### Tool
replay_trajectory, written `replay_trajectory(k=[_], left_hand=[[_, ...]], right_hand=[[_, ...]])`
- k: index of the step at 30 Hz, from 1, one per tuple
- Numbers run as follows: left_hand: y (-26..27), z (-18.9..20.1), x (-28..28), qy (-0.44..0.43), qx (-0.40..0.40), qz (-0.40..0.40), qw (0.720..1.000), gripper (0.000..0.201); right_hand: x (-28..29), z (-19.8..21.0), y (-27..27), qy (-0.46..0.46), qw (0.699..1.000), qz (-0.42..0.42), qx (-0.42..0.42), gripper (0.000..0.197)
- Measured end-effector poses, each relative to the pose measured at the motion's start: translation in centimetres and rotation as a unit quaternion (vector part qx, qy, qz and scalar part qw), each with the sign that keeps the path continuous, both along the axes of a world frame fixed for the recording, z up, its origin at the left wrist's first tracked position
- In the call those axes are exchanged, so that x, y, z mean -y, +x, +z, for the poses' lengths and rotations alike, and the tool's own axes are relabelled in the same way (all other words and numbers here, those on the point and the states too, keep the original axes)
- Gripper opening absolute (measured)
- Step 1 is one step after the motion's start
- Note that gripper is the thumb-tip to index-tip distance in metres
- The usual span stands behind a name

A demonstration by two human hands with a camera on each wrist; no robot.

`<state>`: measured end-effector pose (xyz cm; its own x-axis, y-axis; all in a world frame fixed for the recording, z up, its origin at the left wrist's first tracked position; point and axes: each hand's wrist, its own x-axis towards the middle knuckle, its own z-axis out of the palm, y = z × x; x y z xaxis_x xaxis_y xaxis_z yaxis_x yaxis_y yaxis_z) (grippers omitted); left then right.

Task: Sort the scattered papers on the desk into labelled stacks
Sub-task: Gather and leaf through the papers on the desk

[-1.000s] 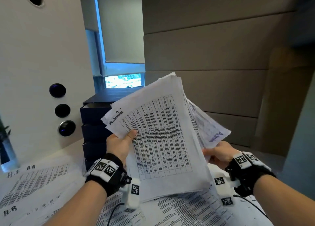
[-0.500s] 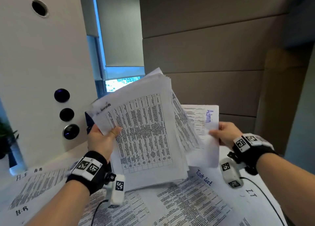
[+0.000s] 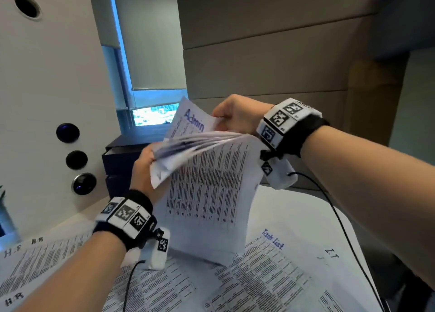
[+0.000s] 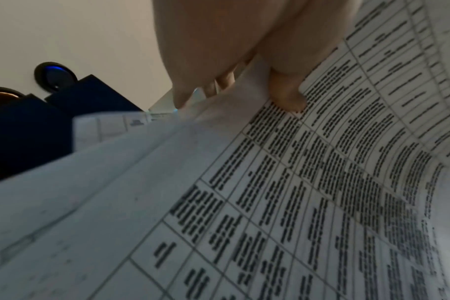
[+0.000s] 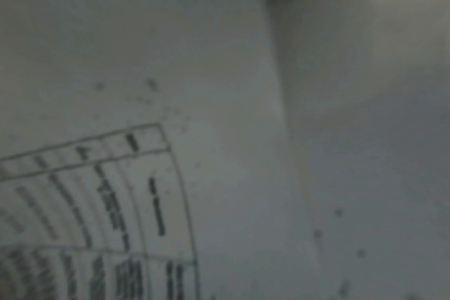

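I hold a thick stack of printed table sheets [image 3: 207,194] upright above the desk, its top edge fanned and bent. My left hand [image 3: 143,168] grips the stack's left edge; in the left wrist view the thumb [image 4: 285,91] presses on the front sheet [image 4: 295,182] and the fingers curl behind it. My right hand [image 3: 235,116] pinches a sheet marked "Admin" [image 3: 190,123] at the stack's upper right corner, at the back of the fan. The right wrist view shows only a blurred sheet [image 5: 116,203] close up.
Sheets lie on the white desk: ones marked "HR" [image 3: 35,260] at the left, "Task List" [image 3: 266,276] in the middle, "IT" [image 3: 329,255] at the right. Dark stacked drawer boxes [image 3: 120,161] stand behind the stack, by a wall panel with round buttons [image 3: 76,160].
My right hand rose from the lower right with the Admin sheet and brought it to the back top of the stack. The stack tilted and its top edge fanned out.
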<state>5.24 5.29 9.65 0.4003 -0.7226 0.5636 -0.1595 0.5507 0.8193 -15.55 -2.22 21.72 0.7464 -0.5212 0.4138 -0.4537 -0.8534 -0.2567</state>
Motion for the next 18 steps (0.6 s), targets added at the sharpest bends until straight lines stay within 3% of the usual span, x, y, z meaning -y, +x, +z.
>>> replay_trajectory(k=[1, 3, 5, 7, 9, 10, 11, 13, 14, 16, 18], left_hand=[[-0.1, 0.3, 0.0, -0.021, 0.018, 0.015, 0.999, 0.020], [0.9, -0.2, 0.8, -0.025, 0.070, 0.038, 0.996, 0.032], [0.9, -0.5, 1.2, -0.013, 0.132, 0.057, 0.989, 0.028], [0.9, -1.0, 2.4, 0.001, 0.171, 0.100, 0.980, 0.014], [0.7, -1.5, 3.4, 0.017, 0.179, 0.135, 0.974, 0.021], [0.6, -1.7, 3.7, 0.027, 0.185, 0.155, 0.970, 0.027], [0.5, -2.0, 4.0, 0.030, 0.189, 0.174, 0.966, 0.030], [0.5, -2.5, 4.2, 0.042, 0.212, 0.198, 0.956, 0.032], [0.6, -2.9, 4.2, 0.043, 0.217, 0.202, 0.954, 0.029], [0.2, -3.2, 4.1, 0.057, 0.224, 0.204, 0.951, 0.022], [-0.1, -3.4, 4.0, 0.067, 0.231, 0.207, 0.948, 0.020]], right_hand=[[-0.3, -0.2, 0.1, 0.029, 0.999, 0.015, 0.000, 0.011], [-0.3, -1.0, -0.5, 0.084, 0.996, 0.038, 0.013, 0.010], [0.5, -1.6, -1.5, 0.105, 0.993, 0.028, 0.052, 0.008], [1.9, -2.7, -2.8, 0.126, 0.976, 0.000, 0.179, 0.016], [4.0, -5.0, -4.9, 0.177, 0.925, -0.062, 0.330, 0.024], [5.3, -6.8, -6.0, 0.186, 0.909, -0.124, 0.351, 0.023], [6.5, -9.2, -7.0, 0.200, 0.907, -0.197, 0.315, 0.020], [6.9, -13.8, -8.8, 0.254, 0.914, -0.298, 0.104, 0.020], [6.4, -15.7, -9.4, 0.264, 0.911, -0.315, -0.030, 0.032], [4.3, -18.9, -10.0, 0.257, 0.874, -0.317, -0.262, 0.069], [2.9, -21.6, -10.0, 0.236, 0.844, -0.327, -0.354, 0.086]])
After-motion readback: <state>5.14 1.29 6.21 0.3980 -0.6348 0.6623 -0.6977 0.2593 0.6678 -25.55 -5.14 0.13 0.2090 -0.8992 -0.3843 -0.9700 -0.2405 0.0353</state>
